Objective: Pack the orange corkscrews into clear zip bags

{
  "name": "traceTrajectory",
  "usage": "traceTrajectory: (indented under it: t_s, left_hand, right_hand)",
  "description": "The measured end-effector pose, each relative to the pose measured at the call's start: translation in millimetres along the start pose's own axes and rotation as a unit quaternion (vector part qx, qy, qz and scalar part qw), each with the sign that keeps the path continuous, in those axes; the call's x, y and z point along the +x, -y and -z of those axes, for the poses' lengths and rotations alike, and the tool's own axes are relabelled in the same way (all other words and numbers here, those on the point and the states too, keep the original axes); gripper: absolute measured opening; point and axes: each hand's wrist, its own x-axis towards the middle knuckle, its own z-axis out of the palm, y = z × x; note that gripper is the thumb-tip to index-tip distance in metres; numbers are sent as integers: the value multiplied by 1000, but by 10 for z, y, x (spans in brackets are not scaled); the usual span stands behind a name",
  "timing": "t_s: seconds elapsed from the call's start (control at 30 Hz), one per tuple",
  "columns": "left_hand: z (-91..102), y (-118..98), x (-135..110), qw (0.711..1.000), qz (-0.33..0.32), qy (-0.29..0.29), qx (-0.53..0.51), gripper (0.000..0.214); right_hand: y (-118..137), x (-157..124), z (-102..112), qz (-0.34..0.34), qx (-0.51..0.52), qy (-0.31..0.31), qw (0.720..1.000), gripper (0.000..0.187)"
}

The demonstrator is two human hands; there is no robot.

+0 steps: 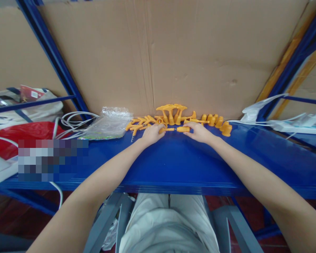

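My left hand (154,135) is closed round the handle end of a yellow-orange corkscrew (170,129), whose shaft points right towards the other hand. Between finger and thumb, my right hand (200,133) pinches a short ribbed yellow-orange sleeve (183,129). A small gap separates the corkscrew's tip from the sleeve. Behind the hands, several T-handled yellow corkscrews (171,114) stand upright. More yellow corkscrew handles (139,122) lie to the left, some with bare metal spirals showing. Several yellow caps (212,120) stand in a row at the right.
The blue tabletop (168,161) backs onto a tall cardboard panel (184,56). Clear plastic bags (107,123) and white cables (71,121) lie left, near a red bag (42,131). A white power strip (308,127) is at the far right.
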Motion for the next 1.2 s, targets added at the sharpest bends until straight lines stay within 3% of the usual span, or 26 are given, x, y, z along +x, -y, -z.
traceTrajectory:
  t_s: [0.37,0.57,0.77,0.97,1.2]
  left_hand:
    - [-9,-108,-24,999,-2,-18,40,29]
    - [-57,-16,5,996,-53,-70,-9,23]
    - [-108,59,48,989,-83,-105,-61,19]
    - [-153,96,78,988,-76,-118,-68,22]
    - [-168,118,75,985,-84,-130,-79,21]
  right_hand:
    - [63,12,10,36,-5,-28,999,24]
    - [32,1,-29,32,11,-23,999,22]
    - [2,13,-97,-9,96,-45,994,25]
    - [-145,22,-104,-89,284,2,955,43]
    - [-59,32,-28,-180,392,1,902,28]
